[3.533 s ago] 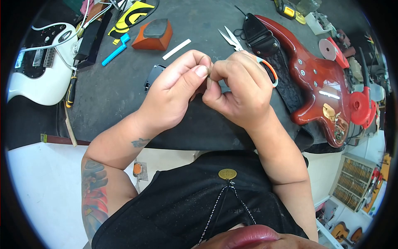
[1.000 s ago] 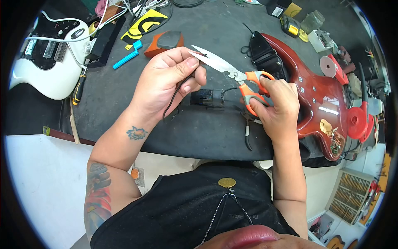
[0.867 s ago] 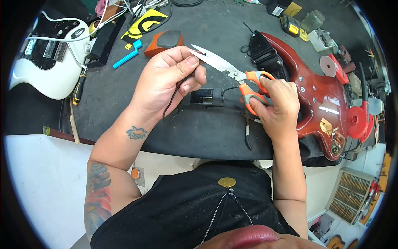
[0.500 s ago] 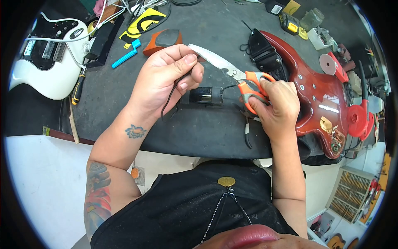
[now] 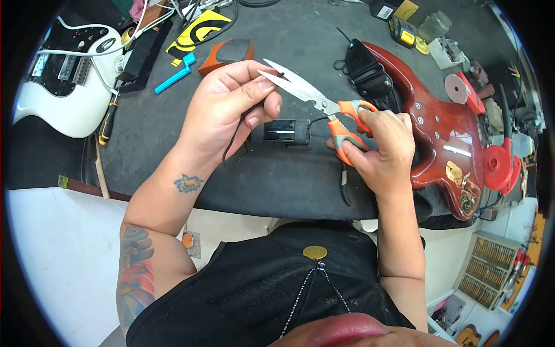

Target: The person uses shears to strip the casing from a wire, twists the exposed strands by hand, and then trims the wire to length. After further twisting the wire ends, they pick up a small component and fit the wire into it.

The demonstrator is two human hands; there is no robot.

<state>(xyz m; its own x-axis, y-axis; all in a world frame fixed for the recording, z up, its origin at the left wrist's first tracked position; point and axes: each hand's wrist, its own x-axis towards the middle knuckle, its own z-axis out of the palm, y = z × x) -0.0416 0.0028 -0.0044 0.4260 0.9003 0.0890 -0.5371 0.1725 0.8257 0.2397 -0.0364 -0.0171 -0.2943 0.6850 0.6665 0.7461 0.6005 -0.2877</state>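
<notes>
Left hand (image 5: pixel 228 110) pinches a thin black wire (image 5: pixel 232 141) at 9 o'clock from the pickup (image 5: pixel 287 130) on the worktop (image 5: pixel 173 133). Right hand (image 5: pixel 381 147) grips the scissors (image 5: pixel 315 99), blades parted toward 10 o'clock. The wire looks light and limp, best held near its tip.

The dark workbench (image 5: pixel 156 133) carried a white guitar (image 5: pixel 58 87) at its left end and a red guitar body (image 5: pixel 445 127) on the right. Between them lay a blue tool (image 5: pixel 175 72), an orange block (image 5: pixel 225 55), a black pickup (image 5: pixel 286 130) mid-bench, and pliers (image 5: pixel 345 188) near the front edge.
</notes>
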